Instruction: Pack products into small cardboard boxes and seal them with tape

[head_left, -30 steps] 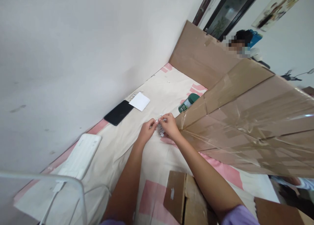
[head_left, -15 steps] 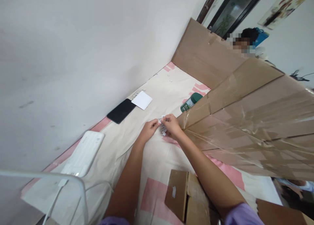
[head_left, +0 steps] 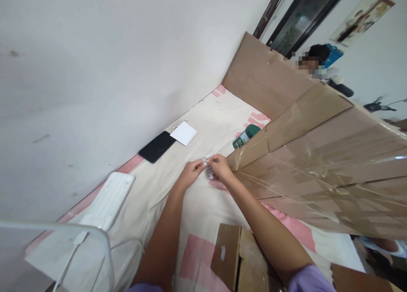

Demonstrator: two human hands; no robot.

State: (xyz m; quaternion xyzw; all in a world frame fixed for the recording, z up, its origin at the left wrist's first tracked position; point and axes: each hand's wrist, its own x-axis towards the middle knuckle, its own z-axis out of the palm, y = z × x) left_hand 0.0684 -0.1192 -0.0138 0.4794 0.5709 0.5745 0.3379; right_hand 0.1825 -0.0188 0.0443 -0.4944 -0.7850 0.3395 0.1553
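My left hand [head_left: 188,173] and my right hand [head_left: 220,167] meet over the cream and pink cloth [head_left: 203,207], fingertips pinched together. Between them is a small crinkled clear wrapper or packet [head_left: 208,169] with white bits, which both hands pinch. The piece is too small to name more closely. A green-capped bottle [head_left: 245,136] lies on its side just beyond my right hand, against the cardboard.
A taped cardboard wall [head_left: 318,147] stands along the right. A black phone [head_left: 156,146] and a white card [head_left: 183,133] lie by the white wall. A white slab-shaped device [head_left: 106,201] with a cable lies nearer left. An open cardboard box [head_left: 241,258] sits below my arms. A person is behind the cardboard, far right.
My hands stay pinched together on the small packet with only slight finger shifts; the view has drifted a little.
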